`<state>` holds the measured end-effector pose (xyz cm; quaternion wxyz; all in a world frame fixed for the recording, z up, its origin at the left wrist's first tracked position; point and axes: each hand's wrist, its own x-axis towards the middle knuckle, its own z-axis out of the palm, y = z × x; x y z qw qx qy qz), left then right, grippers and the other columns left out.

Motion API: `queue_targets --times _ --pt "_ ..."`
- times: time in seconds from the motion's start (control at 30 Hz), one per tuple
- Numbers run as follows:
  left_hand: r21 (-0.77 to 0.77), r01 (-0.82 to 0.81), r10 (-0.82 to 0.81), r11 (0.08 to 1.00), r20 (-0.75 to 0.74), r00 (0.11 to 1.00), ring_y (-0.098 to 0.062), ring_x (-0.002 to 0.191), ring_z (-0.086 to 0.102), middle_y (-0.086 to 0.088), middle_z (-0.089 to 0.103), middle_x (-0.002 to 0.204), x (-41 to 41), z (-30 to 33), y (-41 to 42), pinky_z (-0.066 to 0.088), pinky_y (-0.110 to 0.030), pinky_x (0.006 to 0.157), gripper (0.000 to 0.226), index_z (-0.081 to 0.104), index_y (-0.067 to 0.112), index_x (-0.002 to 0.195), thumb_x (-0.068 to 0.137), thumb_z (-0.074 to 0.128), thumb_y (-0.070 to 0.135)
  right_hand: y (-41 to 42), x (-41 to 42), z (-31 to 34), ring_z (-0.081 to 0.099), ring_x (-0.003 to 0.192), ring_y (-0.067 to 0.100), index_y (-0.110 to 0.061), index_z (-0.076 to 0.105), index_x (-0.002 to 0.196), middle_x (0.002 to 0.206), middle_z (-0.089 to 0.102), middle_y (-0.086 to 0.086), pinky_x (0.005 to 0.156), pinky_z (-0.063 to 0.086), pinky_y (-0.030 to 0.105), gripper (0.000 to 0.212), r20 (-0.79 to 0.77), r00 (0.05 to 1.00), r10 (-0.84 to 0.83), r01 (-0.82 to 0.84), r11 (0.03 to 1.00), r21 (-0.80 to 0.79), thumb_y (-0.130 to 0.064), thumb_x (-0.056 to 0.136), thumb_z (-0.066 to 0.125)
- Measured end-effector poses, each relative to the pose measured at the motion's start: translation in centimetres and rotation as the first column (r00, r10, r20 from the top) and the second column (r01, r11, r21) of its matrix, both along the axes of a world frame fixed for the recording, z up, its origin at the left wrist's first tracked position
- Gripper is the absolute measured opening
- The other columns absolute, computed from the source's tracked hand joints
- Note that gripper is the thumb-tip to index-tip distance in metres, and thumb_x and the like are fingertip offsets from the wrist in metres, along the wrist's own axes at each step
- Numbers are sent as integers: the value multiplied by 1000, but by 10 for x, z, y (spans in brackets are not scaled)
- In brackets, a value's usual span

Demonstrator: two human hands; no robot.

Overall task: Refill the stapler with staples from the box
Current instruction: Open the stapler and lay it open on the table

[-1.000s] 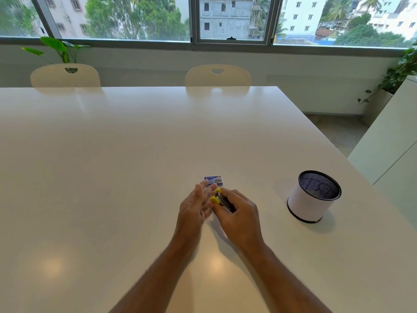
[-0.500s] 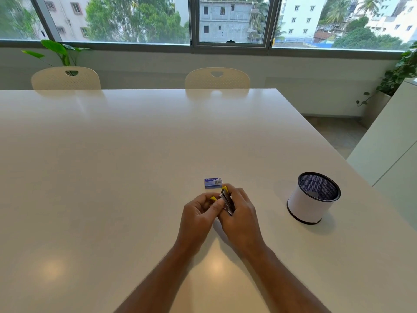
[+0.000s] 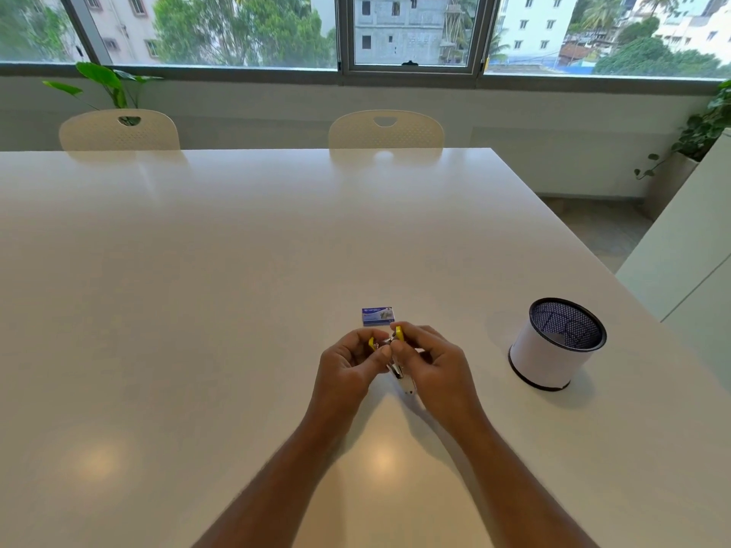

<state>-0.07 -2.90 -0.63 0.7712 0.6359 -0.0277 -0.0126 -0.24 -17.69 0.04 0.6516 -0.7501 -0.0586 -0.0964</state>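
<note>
A small stapler (image 3: pixel 396 369) with yellow ends and a metal body is held between both hands just above the white table (image 3: pixel 237 270). My right hand (image 3: pixel 433 367) wraps its right side, fingers curled over the top yellow tip. My left hand (image 3: pixel 348 367) pinches the other yellow end with thumb and fingers. Most of the stapler is hidden by my fingers. A small blue staple box (image 3: pixel 378 316) lies closed on the table just beyond my fingertips, touching neither hand.
A white cylindrical holder (image 3: pixel 553 346) with a black mesh lining stands to the right of my hands. Two cream chairs (image 3: pixel 385 130) stand at the far table edge. The table's right edge runs close by the holder.
My left hand went from open beside the stapler to gripping its yellow end. Both hands pulled slightly apart, and the stapler's two yellow tips now show separated.
</note>
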Motion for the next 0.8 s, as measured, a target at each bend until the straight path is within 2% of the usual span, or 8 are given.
queue_targets --times 0.13,0.33,0.5,0.6,0.8 --pt "-56 36 -38 998 -35 999 -26 98 74 -17 79 109 -2 3 1 58 -41 91 13 75 8 106 95 68 5 -2 0 2 72 104 14 -11 72 116 111 75 4 90 59 27 24 -48 997 62 -56 992 115 -3 97 60" --pt "-37 21 -22 999 -43 999 -31 106 75 -15 80 111 -3 4 2 59 -41 94 16 76 7 110 98 65 6 1 -2 2 73 105 20 -13 72 114 109 78 3 86 59 26 23 -83 989 120 -100 971 217 -5 98 58" --pt "-13 20 -21 1000 -35 999 -32 102 76 -18 79 108 0 1 2 61 -38 90 17 76 6 110 100 62 7 3 -2 2 73 103 17 -20 72 111 106 78 -2 84 60 24 21 -95 988 118 -97 974 207 -11 98 58" --pt "-9 27 -27 1000 -37 999 -30 96 76 -22 78 105 0 -1 2 61 -40 90 16 75 5 108 101 61 8 4 -1 1 73 105 19 -15 71 116 111 76 2 89 60 30 22 -96 990 107 -90 982 167 -13 98 58" --pt "-8 34 -34 999 -29 999 -26 94 74 -28 76 105 0 -3 0 59 -42 94 16 73 2 105 102 58 6 7 -3 2 74 100 20 -14 72 112 108 77 5 85 60 27 19 -80 993 90 -76 984 163 -9 98 60"
